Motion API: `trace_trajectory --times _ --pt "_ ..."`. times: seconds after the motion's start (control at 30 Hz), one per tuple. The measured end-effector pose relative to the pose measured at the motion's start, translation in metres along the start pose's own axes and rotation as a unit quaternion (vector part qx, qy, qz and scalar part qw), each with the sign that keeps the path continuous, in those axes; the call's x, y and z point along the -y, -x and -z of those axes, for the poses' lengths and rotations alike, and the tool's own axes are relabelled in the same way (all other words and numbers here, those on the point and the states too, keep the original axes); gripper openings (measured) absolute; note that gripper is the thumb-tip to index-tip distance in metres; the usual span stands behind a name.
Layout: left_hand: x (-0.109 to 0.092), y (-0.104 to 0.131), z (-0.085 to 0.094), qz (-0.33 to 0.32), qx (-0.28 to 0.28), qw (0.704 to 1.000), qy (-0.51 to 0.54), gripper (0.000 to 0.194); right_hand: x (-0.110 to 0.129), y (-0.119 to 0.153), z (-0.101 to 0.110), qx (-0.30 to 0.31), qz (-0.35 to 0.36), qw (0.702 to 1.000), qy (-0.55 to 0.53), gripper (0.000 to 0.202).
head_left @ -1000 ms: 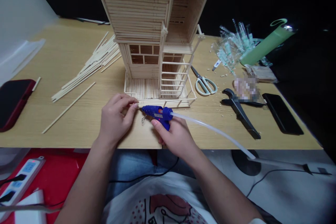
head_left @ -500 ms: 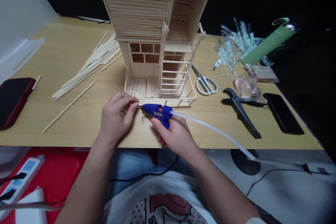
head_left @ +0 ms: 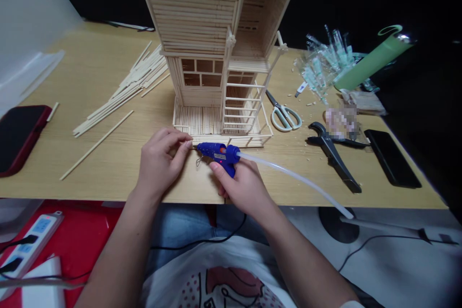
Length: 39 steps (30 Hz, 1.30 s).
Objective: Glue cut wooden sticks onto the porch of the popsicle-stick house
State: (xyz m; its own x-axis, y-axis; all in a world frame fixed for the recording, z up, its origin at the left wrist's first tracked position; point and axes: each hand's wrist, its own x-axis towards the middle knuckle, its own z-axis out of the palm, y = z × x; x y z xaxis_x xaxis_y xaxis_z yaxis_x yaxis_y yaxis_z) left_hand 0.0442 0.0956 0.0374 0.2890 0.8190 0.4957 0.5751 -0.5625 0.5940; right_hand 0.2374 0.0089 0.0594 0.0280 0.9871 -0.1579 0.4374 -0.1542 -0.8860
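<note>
A blue hot glue gun (head_left: pixel 212 150) is gripped in my right hand (head_left: pixel 241 180), its nozzle pointing left toward my left fingertips. From its back a long translucent glue stick (head_left: pixel 288 169) curves off to the right. My left hand (head_left: pixel 164 159) is closed in a pinch at the front left corner of the model house's low railing. Whatever lies between those fingertips is too small or hidden to make out. The model house (head_left: pixel 198 24), built of thin wooden sticks, stands upright just beyond both hands, with a ladder (head_left: pixel 242 108) on its front right.
Loose wooden sticks (head_left: pixel 126 89) lie to the left, with a single stick (head_left: pixel 96 145) nearer me. Scissors (head_left: pixel 285 116), a black cutter tool (head_left: pixel 334 159), a dark phone (head_left: pixel 391 158) and a green bottle (head_left: pixel 373 62) are on the right. A red-cased phone (head_left: pixel 23 139) rests far left.
The whole view has shifted slightly, so everything sits a little farther right. Both hands and the glue gun keep nearly the same place against the house.
</note>
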Motion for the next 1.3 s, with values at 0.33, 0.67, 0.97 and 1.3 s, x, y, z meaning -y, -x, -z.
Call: trace_trajectory --times 0.33,0.67,0.97,1.3 --pt "-0.0008 0.0022 0.0023 0.012 -0.003 1.0 0.023 0.012 -0.0029 0.0023 0.0019 -0.007 -0.021 1.0 0.004 0.041" --pt "0.001 0.0044 0.0044 0.019 -0.01 0.999 0.04 0.018 -0.0074 0.0017 -0.0006 -0.009 -0.011 1.0 0.022 0.043" --pt "0.0017 0.0056 0.0048 0.006 -0.006 0.999 0.031 0.027 -0.0055 0.0027 -0.0008 -0.007 -0.011 0.999 0.033 0.043" --pt "0.0012 0.0058 0.0051 -0.004 -0.005 0.999 0.033 0.027 -0.0073 0.007 -0.0019 -0.023 -0.009 1.0 0.015 0.044"
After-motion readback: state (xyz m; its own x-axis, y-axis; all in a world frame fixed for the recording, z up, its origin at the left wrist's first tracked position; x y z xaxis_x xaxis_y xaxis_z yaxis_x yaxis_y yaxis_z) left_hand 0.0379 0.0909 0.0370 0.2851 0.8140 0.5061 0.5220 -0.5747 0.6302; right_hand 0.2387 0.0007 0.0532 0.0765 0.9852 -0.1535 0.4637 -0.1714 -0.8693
